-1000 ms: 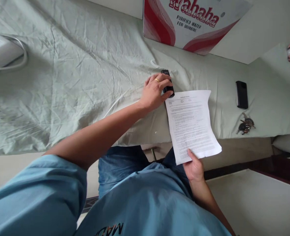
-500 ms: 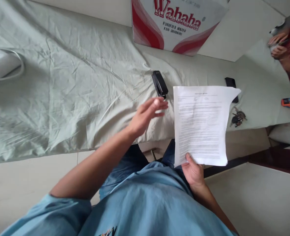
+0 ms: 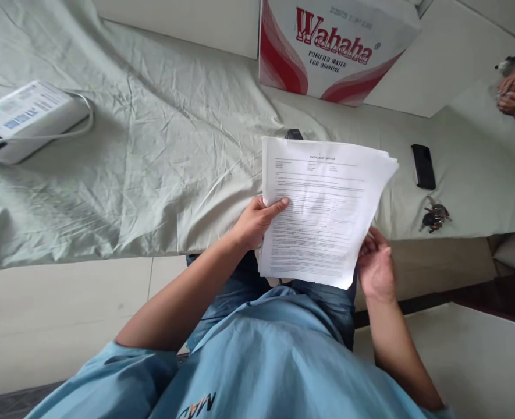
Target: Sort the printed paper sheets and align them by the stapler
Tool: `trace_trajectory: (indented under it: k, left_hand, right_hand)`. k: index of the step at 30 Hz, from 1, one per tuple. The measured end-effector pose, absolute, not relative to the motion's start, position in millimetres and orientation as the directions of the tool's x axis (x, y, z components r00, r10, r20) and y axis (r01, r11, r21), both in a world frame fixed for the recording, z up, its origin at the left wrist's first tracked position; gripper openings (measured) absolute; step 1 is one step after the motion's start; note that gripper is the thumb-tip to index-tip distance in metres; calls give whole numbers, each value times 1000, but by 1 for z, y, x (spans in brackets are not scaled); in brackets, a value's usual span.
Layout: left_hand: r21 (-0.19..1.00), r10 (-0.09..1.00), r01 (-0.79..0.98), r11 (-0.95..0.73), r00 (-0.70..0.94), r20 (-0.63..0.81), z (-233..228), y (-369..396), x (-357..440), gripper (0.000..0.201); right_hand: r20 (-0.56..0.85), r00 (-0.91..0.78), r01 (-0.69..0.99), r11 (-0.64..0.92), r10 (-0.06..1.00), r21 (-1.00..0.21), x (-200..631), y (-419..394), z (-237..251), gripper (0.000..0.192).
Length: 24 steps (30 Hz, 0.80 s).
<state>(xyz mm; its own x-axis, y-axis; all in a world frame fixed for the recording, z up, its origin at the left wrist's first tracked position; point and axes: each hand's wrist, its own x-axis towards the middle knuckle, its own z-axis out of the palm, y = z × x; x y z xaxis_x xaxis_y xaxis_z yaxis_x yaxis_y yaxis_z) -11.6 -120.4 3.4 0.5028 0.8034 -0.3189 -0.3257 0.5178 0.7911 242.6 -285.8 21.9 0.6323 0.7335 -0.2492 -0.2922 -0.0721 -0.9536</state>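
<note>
My left hand (image 3: 257,221) is closed on the left edge of a stack of printed paper sheets (image 3: 318,233), its thumb pressed on the top page and its fingers underneath. The sheets are held up over the front edge of the cloth-covered surface, and their edges do not quite line up. At the right edge of the sheets is my right hand (image 3: 377,265), palm turned up, thumb apart from the loosely bent fingers; some fingertips are close to or behind the paper. A black stapler (image 3: 294,134) lies behind the sheets, mostly hidden by them.
A Wahaha water carton (image 3: 331,52) stands at the back. On the green cloth (image 3: 187,145) lie a white box (image 3: 34,116) with a cable at left, and a black phone (image 3: 423,166) and keys (image 3: 435,215) at right. Another person's hands (image 3: 514,93) show at far right.
My left hand has gone from near the stapler to the sheets and taken hold of their left edge. My right hand has let go of the bottom edge and moved to the right side. The sheets shifted left.
</note>
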Motion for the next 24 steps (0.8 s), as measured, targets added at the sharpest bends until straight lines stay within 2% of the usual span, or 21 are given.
trace_trajectory:
  k: [6, 9, 14, 21, 24]
  left_hand:
    - [808, 807, -344, 479, 534, -252, -6, -95, 15, 46]
    - [812, 800, -342, 473, 553, -233, -8, -91, 17, 53]
    - [727, 819, -441, 527, 494, -294, -6, -93, 9, 56]
    - [668, 820, -486, 563, 425, -382, -9, -90, 10, 44]
    - [664, 809, -477, 576, 451, -378, -7, -90, 9, 46]
  right_hand:
    - [-111, 527, -130, -49, 842, -990, 274, -217, 30, 94]
    - [-43, 532, -40, -26, 846, -999, 280, -188, 13, 65]
    - [-6, 476, 57, -37, 879, -998, 292, -177, -20, 44]
    - [101, 517, 221, -19, 850, -975, 298, -183, -22, 41]
    - [137, 574, 221, 9, 807, -975, 298, -182, -20, 43]
